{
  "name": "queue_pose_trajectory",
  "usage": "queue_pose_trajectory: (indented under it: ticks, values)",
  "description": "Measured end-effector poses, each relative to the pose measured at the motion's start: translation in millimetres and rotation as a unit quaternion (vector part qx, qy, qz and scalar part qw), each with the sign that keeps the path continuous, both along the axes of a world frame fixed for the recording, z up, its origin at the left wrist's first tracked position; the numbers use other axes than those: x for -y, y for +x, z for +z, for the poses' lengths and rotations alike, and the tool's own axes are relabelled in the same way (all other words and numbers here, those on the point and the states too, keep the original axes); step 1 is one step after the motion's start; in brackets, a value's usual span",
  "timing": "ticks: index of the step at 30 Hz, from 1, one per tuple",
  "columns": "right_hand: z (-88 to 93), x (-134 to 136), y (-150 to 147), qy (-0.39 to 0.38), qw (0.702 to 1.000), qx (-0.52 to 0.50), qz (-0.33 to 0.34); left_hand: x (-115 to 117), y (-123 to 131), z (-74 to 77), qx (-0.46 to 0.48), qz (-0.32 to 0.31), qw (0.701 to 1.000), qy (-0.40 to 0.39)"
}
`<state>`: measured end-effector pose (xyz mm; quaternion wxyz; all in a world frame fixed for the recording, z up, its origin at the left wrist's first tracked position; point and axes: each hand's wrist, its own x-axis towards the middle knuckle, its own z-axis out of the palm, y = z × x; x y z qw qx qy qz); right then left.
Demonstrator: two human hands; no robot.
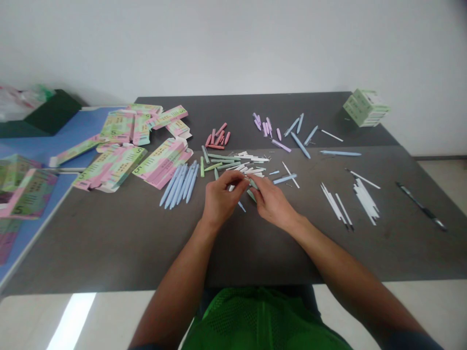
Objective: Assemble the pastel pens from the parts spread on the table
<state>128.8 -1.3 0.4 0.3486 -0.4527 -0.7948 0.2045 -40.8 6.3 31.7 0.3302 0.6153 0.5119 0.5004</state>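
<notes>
Over the middle of the dark table, my left hand (224,197) and my right hand (273,201) meet, fingertips close together. Thumb and forefinger of the left are pinched; whatever they hold is too small or hidden. A green pen barrel (252,183) shows between the fingers of my closed right hand. Just beyond the hands lie white pen parts (251,157) and green barrels (222,158) in a loose pile. To the left, several light blue pens (178,185) lie side by side. A light blue barrel (285,179) rests right of the hands.
Pink-and-green boxes (160,163) lie at the left, beside a dark green bin (44,116). Red parts (219,137) and purple parts (268,126) lie farther back. White refills (366,201), a black pen (421,206) and a green box (367,108) are on the right.
</notes>
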Motion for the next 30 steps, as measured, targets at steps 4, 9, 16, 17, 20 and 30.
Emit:
queue_pose_trajectory:
  ticks: [4, 9, 16, 17, 20, 30]
  values:
    - [-0.3, 1.4, -0.3, -0.001, 0.999, -0.050, -0.012, 0.8, -0.2, 3.2, 0.011, 0.021, 1.000, -0.011]
    - [2.4, 5.9, -7.5, -0.085, 0.980, -0.168, -0.059, -1.3, -0.9, 2.8, 0.027, 0.018, 0.999, 0.004]
    - [5.7, 1.9, -8.9, -0.243, 0.891, -0.382, 0.038, -2.1, 2.4, -0.5, 0.038, -0.102, 0.994, 0.020]
    - [6.8, 0.5, -6.9, -0.250, 0.886, -0.389, 0.037, -1.9, 3.0, -1.0, 0.058, -0.116, 0.991, 0.010]
    - [10.5, -3.5, -0.2, -0.264, 0.882, -0.390, 0.016, -3.7, 1.4, -2.0, 0.127, -0.113, 0.985, -0.029]
    - [7.0, -7.7, 9.5, -0.118, 0.936, -0.322, -0.079, -15.0, -15.7, -5.8, -0.100, -0.026, 0.994, -0.023]
